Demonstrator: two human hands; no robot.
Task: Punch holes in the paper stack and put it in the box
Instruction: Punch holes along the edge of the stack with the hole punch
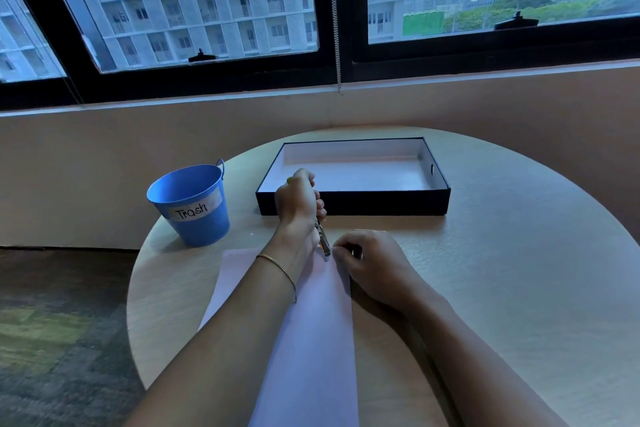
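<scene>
A white paper stack (311, 340) lies on the round table, running from the near edge towards the middle. My left hand (298, 201) grips a metal hand-held hole punch (323, 239), whose jaws sit at the stack's far right corner. My right hand (367, 267) rests on the table beside that corner, fingers curled and pinching the paper's edge there. A shallow black box (353, 203) with a white inside stands open just beyond both hands; nothing lies in it.
A blue metal bucket (190, 204) labelled "Trash" stands at the table's left edge. The round wooden table (502, 253) has bare surface on its right side. Behind it are a low wall and windows; carpeted floor lies to the left.
</scene>
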